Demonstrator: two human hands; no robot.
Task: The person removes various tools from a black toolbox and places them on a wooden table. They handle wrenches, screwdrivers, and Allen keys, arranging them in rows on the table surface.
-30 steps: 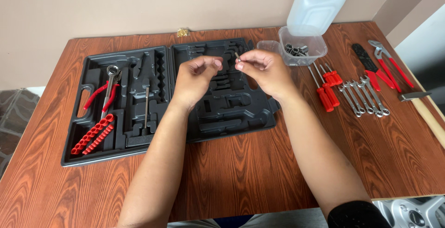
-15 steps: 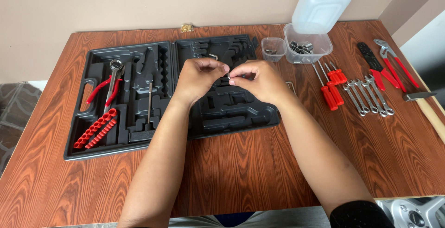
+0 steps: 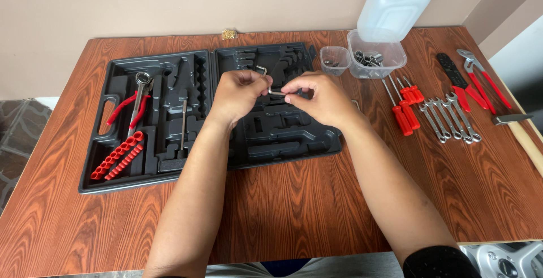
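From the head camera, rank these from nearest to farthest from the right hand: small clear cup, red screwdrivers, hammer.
Measured from the right hand:
1. Small clear cup, just beyond it on the table, up and slightly right.
2. Red screwdrivers, to its right.
3. Hammer, at the table's far right edge.

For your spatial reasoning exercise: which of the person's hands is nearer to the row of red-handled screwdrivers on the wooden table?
Right. The right hand is above the black tool case, just left of the red-handled screwdrivers; the left hand is farther left, beyond the right hand.

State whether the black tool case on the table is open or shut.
Open: the black tool case lies spread flat, both moulded halves facing up.
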